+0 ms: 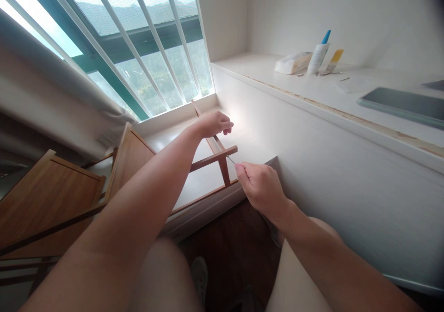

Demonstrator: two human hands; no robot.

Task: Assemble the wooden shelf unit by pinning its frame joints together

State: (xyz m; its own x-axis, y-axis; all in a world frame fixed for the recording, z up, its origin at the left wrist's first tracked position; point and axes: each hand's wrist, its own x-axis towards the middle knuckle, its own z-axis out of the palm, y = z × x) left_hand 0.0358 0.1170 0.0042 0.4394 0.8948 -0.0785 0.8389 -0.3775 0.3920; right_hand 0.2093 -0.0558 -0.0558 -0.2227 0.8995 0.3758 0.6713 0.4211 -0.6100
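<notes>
A brown wooden frame (211, 160) of thin slats lies tipped over on the white window ledge (201, 180). My left hand (214, 123) curls round its upright slat near the top. My right hand (260, 186) is closed in a pinch on a thin metal tool (231, 160), perhaps a hex key, whose tip meets the joint where the crossbar joins the upright. Wooden shelf panels (48, 196) of the same piece lie to the left.
A white counter (312, 88) runs along the right, carrying a white packet (293, 63), two tubes (319, 55) and a grey tray (404, 104). A barred window (145, 39) and a curtain (45, 99) stand at the left. My knees and dark floor (232, 252) are below.
</notes>
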